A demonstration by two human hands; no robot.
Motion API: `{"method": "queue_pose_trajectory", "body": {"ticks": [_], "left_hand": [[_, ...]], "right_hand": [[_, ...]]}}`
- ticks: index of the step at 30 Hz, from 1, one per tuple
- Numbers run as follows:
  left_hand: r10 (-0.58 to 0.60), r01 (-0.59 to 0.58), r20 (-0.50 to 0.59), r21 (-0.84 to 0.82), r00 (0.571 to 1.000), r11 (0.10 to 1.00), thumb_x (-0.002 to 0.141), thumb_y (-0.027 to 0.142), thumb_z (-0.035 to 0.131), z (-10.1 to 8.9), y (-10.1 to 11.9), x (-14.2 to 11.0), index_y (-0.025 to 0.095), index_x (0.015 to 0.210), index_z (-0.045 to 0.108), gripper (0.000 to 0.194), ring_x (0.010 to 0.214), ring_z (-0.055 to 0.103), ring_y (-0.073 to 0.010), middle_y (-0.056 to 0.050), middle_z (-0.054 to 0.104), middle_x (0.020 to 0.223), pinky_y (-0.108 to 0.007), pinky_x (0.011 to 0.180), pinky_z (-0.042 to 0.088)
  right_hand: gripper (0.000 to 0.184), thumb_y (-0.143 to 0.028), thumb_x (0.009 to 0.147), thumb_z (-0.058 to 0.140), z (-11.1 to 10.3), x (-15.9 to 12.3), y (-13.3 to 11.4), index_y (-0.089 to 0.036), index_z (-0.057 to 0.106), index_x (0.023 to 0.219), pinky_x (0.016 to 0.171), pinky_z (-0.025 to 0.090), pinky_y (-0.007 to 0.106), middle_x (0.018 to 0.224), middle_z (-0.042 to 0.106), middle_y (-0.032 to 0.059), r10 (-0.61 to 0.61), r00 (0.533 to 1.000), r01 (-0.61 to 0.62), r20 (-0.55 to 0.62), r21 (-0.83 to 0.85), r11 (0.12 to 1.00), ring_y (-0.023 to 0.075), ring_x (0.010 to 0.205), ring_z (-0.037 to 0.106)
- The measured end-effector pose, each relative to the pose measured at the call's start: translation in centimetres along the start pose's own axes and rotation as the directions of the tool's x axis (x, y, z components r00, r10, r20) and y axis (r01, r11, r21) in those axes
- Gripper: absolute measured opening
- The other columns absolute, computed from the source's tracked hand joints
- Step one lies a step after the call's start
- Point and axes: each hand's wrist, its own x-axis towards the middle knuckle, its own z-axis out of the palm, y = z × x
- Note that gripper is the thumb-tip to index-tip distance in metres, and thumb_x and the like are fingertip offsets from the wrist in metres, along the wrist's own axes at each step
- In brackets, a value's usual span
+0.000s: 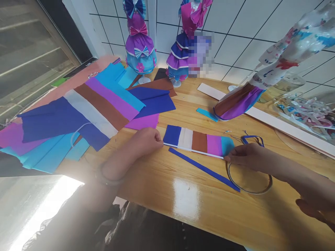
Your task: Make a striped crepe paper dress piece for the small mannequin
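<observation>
A striped fabric strip point(199, 141) in dark blue, white, brown, purple and light blue lies on the wooden table, with a thin white edging along its near side. My left hand point(149, 140) is closed in a pinch at the strip's left corner. At the other end, my right hand point(244, 156) pinches the light-blue corner between thumb and fingers. Just in front of the strip rests a narrow dark blue band point(204, 169). A thin ring point(252, 192) lies partly beneath my right hand, and a small blue loop point(258, 136) sits behind it.
Layered coloured fabric pieces point(91, 104) cover the table's left side. Two dressed figures point(141, 52) stand against the tiled wall. At the back right are a tilted figure in a striped skirt point(238, 103), a long white board point(288, 127) and a heap of ribbons point(306, 111).
</observation>
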Motion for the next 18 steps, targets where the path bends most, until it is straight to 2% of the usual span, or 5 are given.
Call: {"method": "queue_pose_trajectory", "body": {"ticks": [3,8,13,18], "left_hand": [[-0.006,0.006,0.001,-0.002,1.0,1.0,0.065,0.029,0.051,-0.1,0.1,-0.1,0.019,0.063,0.059,0.013,0.063,0.057,-0.0159,0.0,0.064,0.066,-0.025,0.052,0.036],[-0.014,0.014,0.007,0.008,1.0,1.0,0.065,0.028,0.051,-0.2,0.2,0.0,0.019,0.063,0.059,0.012,0.064,0.057,-0.0163,0.001,0.064,0.066,-0.025,0.053,0.036],[-0.002,0.002,0.001,-0.001,1.0,1.0,0.065,0.029,0.05,-0.1,0.0,0.1,0.019,0.063,0.059,0.013,0.064,0.058,-0.0164,0.0,0.063,0.066,-0.026,0.053,0.037],[0.01,-0.01,-0.004,-0.025,1.0,1.0,0.065,0.03,0.05,0.1,-0.3,0.1,0.02,0.063,0.058,0.013,0.063,0.058,-0.0161,0.0,0.064,0.065,-0.026,0.053,0.037]], "right_hand": [[0.05,-0.065,0.061,0.062,0.1,0.6,0.6,-0.017,0.063,0.072,0.048,0.028,0.024,0.059,0.044,-0.0026,0.016,0.996,-0.02,0.085,0.045,0.999,0.0102,0.054,0.035],[0.046,-0.063,0.064,0.062,0.2,1.1,1.3,-0.017,0.064,0.073,0.052,0.031,0.025,0.062,0.05,-0.0006,0.004,0.998,-0.007,0.069,0.047,0.999,0.012,0.058,0.039],[0.045,-0.062,0.061,0.064,0.1,0.5,0.5,-0.018,0.064,0.071,0.049,0.027,0.025,0.057,0.046,-0.0023,0.032,0.997,-0.037,0.07,0.063,0.997,0.011,0.054,0.036],[0.04,-0.059,0.061,0.064,0.1,0.2,-0.1,-0.019,0.065,0.069,0.052,0.033,0.025,0.06,0.054,-0.0005,0.045,0.999,-0.046,0.028,0.026,0.999,0.0128,0.058,0.042]]}}
